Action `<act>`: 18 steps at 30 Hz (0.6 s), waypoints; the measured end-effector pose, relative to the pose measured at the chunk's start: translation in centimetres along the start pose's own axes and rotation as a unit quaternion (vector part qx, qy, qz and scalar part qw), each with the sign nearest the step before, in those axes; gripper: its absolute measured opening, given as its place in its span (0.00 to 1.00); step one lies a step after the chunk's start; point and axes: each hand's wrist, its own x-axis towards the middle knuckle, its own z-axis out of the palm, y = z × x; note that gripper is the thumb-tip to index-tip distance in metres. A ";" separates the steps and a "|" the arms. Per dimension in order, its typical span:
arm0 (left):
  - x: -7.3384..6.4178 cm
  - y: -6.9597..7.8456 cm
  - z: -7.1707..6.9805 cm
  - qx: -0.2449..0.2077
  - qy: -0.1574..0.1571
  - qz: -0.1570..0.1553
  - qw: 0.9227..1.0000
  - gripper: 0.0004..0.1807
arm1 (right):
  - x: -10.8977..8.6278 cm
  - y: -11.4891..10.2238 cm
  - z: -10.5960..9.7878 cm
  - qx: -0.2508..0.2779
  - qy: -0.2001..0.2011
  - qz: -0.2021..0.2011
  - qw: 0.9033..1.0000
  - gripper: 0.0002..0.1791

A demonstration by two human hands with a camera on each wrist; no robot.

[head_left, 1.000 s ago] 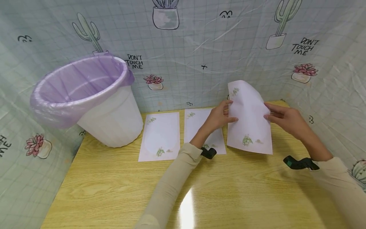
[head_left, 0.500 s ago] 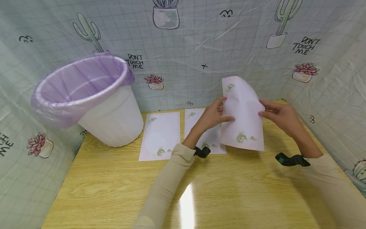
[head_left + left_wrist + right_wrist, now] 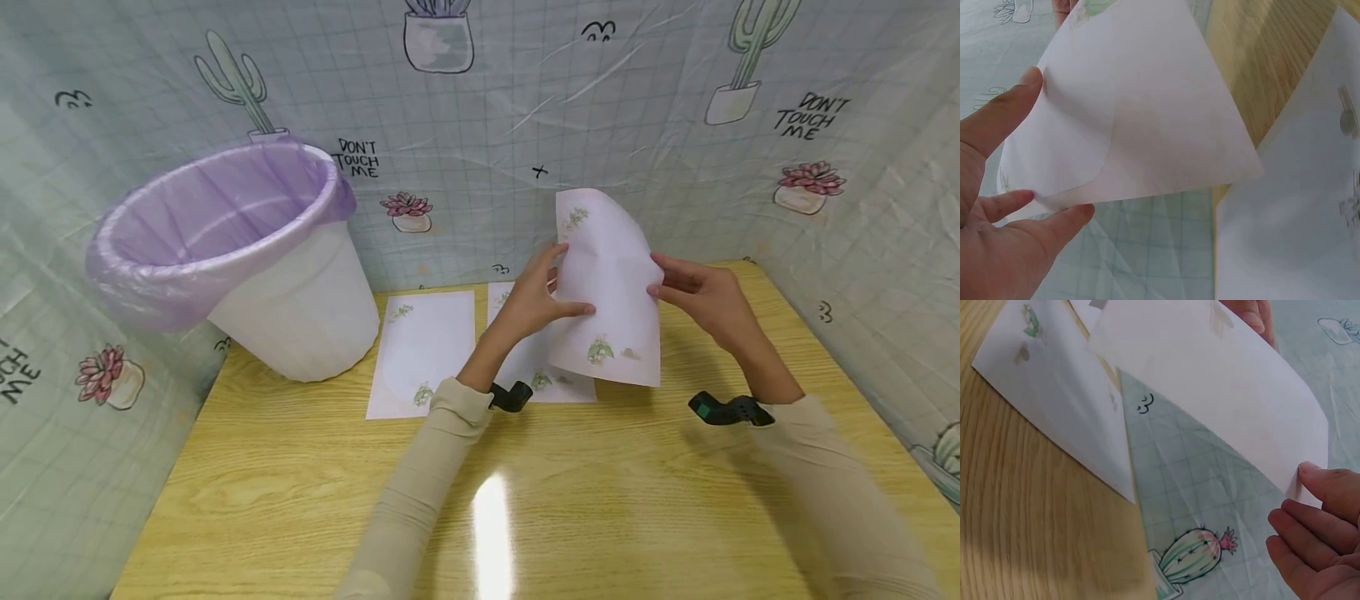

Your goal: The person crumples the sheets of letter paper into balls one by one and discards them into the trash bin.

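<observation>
A sheet of white paper (image 3: 611,283) with small green plant prints is held up off the table, bowed along its length. My left hand (image 3: 528,296) pinches its left edge, thumb on the near face and fingers behind. On the opposite edge, my right hand (image 3: 705,296) pinches it between thumb and fingers. Both wrist views show the same sheet, with the left hand (image 3: 1010,181) and the right hand (image 3: 1322,525) at its edges. Partly covered by the held sheet and left hand, a second sheet (image 3: 517,367) lies flat on the table. Further left lies another printed sheet (image 3: 427,346).
A white bin (image 3: 307,308) lined with a purple bag (image 3: 217,208) stands at the table's left back. The wooden table (image 3: 300,492) meets a cactus-printed cloth (image 3: 487,150) behind and at both sides.
Both hands have carried the held sheet leftward and slightly up, so that it now overlaps the middle sheet. The flat sheets and the bin stay put.
</observation>
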 end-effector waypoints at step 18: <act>-1.3 -0.4 -0.4 0.080 -0.040 0.107 0.990 0.64 | 0.3 -1.8 2.5 0.028 -0.034 -0.018 0.999 0.29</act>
